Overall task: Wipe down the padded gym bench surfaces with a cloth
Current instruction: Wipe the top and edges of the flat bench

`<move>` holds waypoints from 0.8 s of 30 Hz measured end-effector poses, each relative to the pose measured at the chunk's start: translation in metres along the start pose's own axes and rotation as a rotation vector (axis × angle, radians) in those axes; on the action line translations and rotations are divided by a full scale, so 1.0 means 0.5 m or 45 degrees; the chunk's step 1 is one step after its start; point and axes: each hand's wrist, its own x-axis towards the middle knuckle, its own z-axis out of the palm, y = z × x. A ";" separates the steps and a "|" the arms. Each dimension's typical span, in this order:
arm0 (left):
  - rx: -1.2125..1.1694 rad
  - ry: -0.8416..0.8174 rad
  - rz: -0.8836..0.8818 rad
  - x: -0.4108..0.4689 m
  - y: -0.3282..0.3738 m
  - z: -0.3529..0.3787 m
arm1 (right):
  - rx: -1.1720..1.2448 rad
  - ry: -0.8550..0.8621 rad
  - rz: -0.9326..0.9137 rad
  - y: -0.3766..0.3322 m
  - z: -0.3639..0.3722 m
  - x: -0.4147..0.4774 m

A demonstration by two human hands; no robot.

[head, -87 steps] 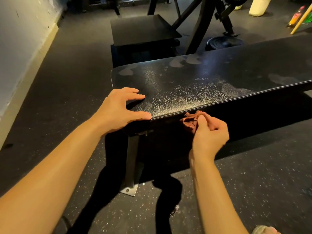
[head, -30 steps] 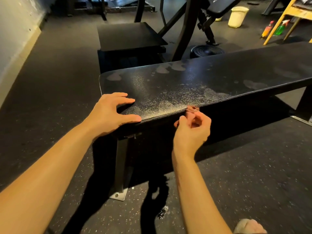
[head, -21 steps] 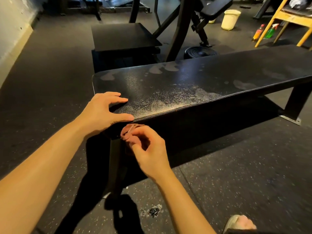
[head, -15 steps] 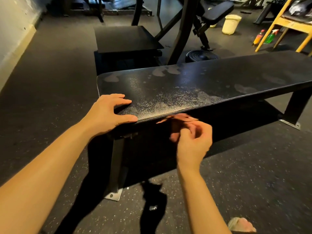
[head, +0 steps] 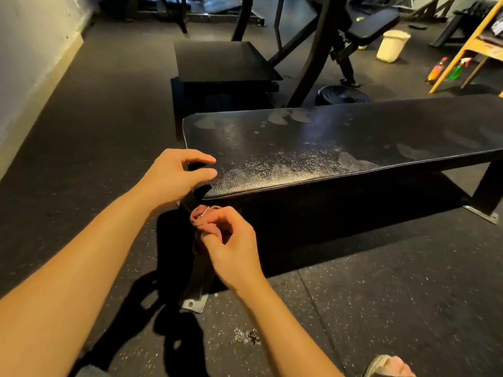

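The black padded bench (head: 340, 148) runs from the middle to the right edge, its top speckled with wet patches and droplets. My left hand (head: 177, 178) rests on the bench's near left corner, fingers bent, thumb and fingertips touching the pad. My right hand (head: 231, 246) grips a crumpled reddish-brown cloth (head: 202, 217) just below that corner, against the bench's front side where the leg (head: 200, 268) meets it. Part of the cloth is hidden inside my fingers.
A second black padded platform (head: 226, 61) stands behind the bench, with a machine frame (head: 315, 50) and a weight plate (head: 343, 95) beside it. At the far right are a pale bucket (head: 392, 46), spray bottles (head: 460, 69) and a yellow wooden rack (head: 484, 36). A wall (head: 30, 58) bounds the left.
My right hand has slid the cloth left along the bench's front edge, from its middle to the left corner. My left hand's fingers have bent more on the corner.
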 end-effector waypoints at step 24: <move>-0.409 -0.261 -0.301 -0.129 -0.029 -0.126 | 0.129 -0.179 0.486 -0.171 -0.011 0.078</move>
